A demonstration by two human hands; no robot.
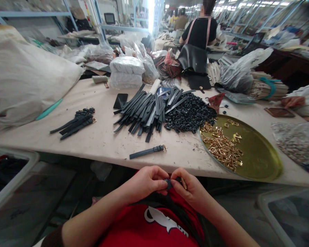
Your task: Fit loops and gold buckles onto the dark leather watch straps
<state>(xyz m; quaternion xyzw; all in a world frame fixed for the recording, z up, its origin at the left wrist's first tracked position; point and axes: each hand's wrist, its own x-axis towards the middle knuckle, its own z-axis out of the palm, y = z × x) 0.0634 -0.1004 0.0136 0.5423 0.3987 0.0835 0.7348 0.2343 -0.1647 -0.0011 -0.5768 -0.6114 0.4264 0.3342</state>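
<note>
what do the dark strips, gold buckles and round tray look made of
Dark strips: probably leather or imitation leather, given their smooth, faintly shiny faces.
Gold buckles: likely metal, plated or coated, from their bright glints.
Round tray: seemingly gold-toned metal, judging by its glossy sheen; coated plastic is possible.

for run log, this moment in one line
left hand: pinches dark piece; right hand: holds same piece, gold part; table: strap with buckle
</note>
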